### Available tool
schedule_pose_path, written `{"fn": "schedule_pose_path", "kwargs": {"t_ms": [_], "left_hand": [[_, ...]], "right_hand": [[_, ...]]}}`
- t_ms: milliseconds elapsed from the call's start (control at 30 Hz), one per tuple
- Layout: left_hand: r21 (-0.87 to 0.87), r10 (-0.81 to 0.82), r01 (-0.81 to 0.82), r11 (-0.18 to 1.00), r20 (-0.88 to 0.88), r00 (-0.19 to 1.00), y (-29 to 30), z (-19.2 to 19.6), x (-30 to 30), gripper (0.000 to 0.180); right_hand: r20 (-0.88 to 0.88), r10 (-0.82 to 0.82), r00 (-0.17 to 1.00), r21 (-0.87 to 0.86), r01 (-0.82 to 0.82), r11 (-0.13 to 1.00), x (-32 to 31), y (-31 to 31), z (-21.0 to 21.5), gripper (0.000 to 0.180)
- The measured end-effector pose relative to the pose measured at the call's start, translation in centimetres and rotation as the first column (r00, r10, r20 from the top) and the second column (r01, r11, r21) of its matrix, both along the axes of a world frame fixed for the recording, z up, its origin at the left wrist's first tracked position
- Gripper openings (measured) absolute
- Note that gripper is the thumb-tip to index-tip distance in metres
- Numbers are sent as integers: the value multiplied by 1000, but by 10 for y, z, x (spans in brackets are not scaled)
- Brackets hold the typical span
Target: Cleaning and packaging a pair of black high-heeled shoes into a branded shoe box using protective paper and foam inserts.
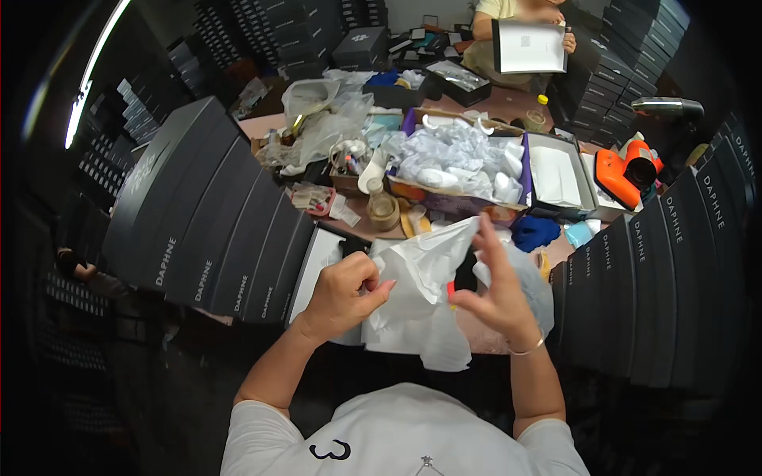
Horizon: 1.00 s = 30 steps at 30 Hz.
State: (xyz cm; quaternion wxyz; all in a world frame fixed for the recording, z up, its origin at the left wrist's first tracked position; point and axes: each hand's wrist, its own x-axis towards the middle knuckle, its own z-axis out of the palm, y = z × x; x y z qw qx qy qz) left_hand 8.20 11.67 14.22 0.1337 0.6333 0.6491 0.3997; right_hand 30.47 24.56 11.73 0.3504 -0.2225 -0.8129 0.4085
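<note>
A crumpled sheet of white tissue paper [421, 309] stands up between my hands at the near edge of the table, its lower end hanging over that edge. My left hand [343, 295] is curled closed at the sheet's left side; whether any paper is inside its fingers is hidden. On the other side, my right hand [500, 295] has its fingers stretched upward and its thumb apart, close to the paper's raised corner. A small red and black thing [454, 287] shows partly between the paper and my right thumb.
Dark shoe boxes stand in rows at left [214, 214] and right [659, 278]. Ahead are a carton of crumpled white paper [456, 155], a glass bottle [382, 208], a blue cloth [536, 233] and an orange tool [623, 176]. Across the table a person holds an opened box [530, 47].
</note>
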Motion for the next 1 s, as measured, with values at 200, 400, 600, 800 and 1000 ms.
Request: {"fn": "schedule_pose_path", "kwargs": {"t_ms": [200, 400, 600, 800, 1000], "left_hand": [[-243, 163, -172, 955, -58, 985, -133, -22, -16, 8], [-378, 518, -533, 757, -149, 842, -263, -89, -24, 13], [-219, 557, -554, 803, -56, 829, -250, -77, -40, 18], [-375, 377, -266, 888, 261, 889, -185, -133, -21, 12], [-392, 391, -227, 891, 413, 823, -163, -156, -17, 13]], "right_hand": [[277, 329, 903, 5, -343, 939, -69, -68, -88, 38], [318, 845, 431, -528, -659, 535, -95, -115, -119, 40], [414, 258, 873, -171, -204, 964, -192, 4, -154, 61], [626, 249, 739, -3, -316, 949, -274, 48, -201, 60], [701, 215, 680, 31, -330, 943, -283, 37, -218, 70]]}}
